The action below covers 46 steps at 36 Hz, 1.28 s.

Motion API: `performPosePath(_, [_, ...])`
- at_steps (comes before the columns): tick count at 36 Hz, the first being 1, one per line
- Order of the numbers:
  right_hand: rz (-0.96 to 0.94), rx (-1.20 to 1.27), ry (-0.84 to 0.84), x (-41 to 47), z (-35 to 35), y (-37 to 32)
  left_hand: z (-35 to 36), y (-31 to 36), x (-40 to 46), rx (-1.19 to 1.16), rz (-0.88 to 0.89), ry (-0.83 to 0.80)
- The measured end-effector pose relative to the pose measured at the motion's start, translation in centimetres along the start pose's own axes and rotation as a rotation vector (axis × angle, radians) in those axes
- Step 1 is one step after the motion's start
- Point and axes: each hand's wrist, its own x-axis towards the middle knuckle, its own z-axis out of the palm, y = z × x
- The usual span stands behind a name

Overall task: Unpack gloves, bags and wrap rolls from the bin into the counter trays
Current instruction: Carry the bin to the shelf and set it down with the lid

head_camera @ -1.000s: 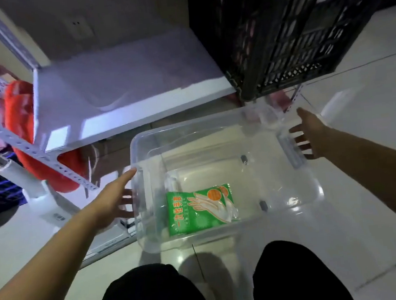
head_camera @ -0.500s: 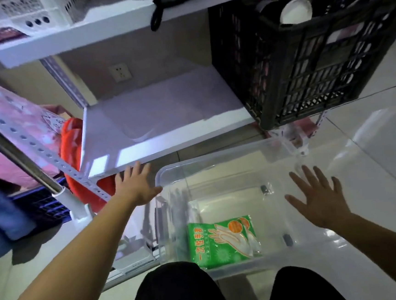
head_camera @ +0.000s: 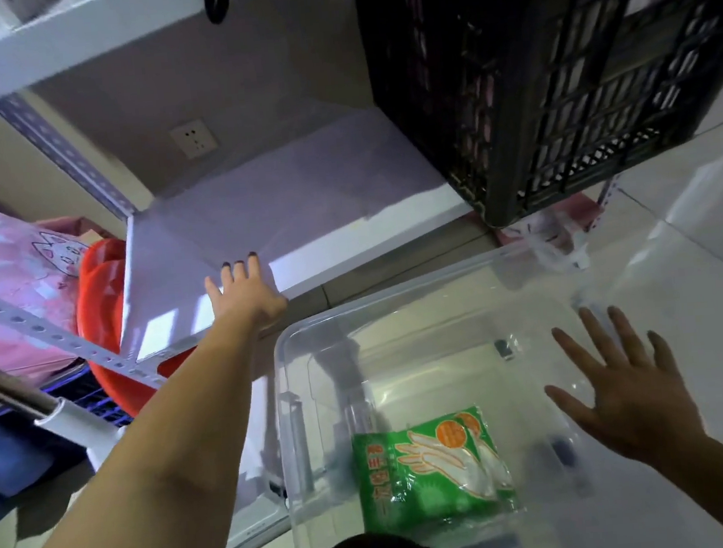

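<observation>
A clear plastic bin (head_camera: 397, 305) sits on the floor in front of my knees. One green pack of gloves (head_camera: 429, 469) lies flat on its bottom, near the front. My left hand (head_camera: 245, 292) reaches out over the front edge of the low white shelf (head_camera: 301, 200), fingers apart, holding nothing. My right hand (head_camera: 628, 399) hovers over the right side of the bin with its fingers spread wide and nothing in it. It is to the right of the green pack and apart from it.
A black slatted crate (head_camera: 553, 82) stands on the right end of the shelf, overhanging the bin's far corner. A red basin (head_camera: 100, 305) and pink cloth (head_camera: 7, 287) lie left of the perforated shelf post (head_camera: 50, 336). An upper shelf (head_camera: 67, 33) runs above. Tiled floor at right.
Both hands left the bin's side rims. My left hand rose and reached onto the shelf edge; my right hand moved in over the bin. The view tilted upward.
</observation>
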Motion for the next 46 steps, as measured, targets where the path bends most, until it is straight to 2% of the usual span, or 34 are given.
performPosePath(6, [0.002, -0.004, 0.010, 0.2, 0.8, 0.1, -0.2, 0.6, -4.4, 0.076, 0.087, 0.082])
performPosePath(9, [-0.030, -0.008, 0.004, 0.1, 0.7, 0.3, -0.7, 1.0, -8.2, 0.047, 0.182, 0.161])
performPosePath(12, [-0.040, 0.027, -0.010, -0.5, 0.3, -0.4, -1.2, 1.8, -12.7, 0.072, 0.309, 0.166])
performPosePath(15, [0.004, 0.056, -0.082, -1.5, 0.2, -1.7, -2.6, 2.7, -17.4, 0.061, 0.351, 0.177])
performPosePath(18, [0.082, 0.107, -0.115, -2.0, -0.4, -2.8, -5.5, 2.9, -22.0, 0.014, 0.385, 0.269])
performPosePath(21, [0.193, 0.335, -0.001, -2.4, -2.6, -4.9, -9.8, 2.2, -25.8, 0.054, 0.464, 0.446])
performPosePath(24, [0.192, 0.560, 0.054, -2.1, -4.7, -7.2, -14.1, 1.6, -28.7, 0.052, 0.432, 0.605])
performPosePath(28, [0.180, 0.854, 0.106, 0.2, -8.2, -9.0, -18.1, 1.4, -31.1, -0.163, 0.397, 0.877])
performPosePath(33, [0.249, 1.388, 0.206, 3.1, -13.6, -9.0, -22.4, 1.0, -33.0, -0.430, 0.375, 1.013])
performPosePath(39, [0.387, 1.711, 0.211, 3.2, -17.5, -7.1, -28.3, -1.5, -32.6, -0.531, 0.384, 1.248])
performPosePath(42, [0.377, 1.720, 0.177, 2.3, -17.9, -5.7, -29.7, -3.2, -30.7, -0.730, 0.289, 1.235])
performPosePath(46, [0.335, 1.595, 0.138, 0.3, -17.5, -4.1, -27.5, -4.5, -27.0, -0.884, 0.182, 1.004])
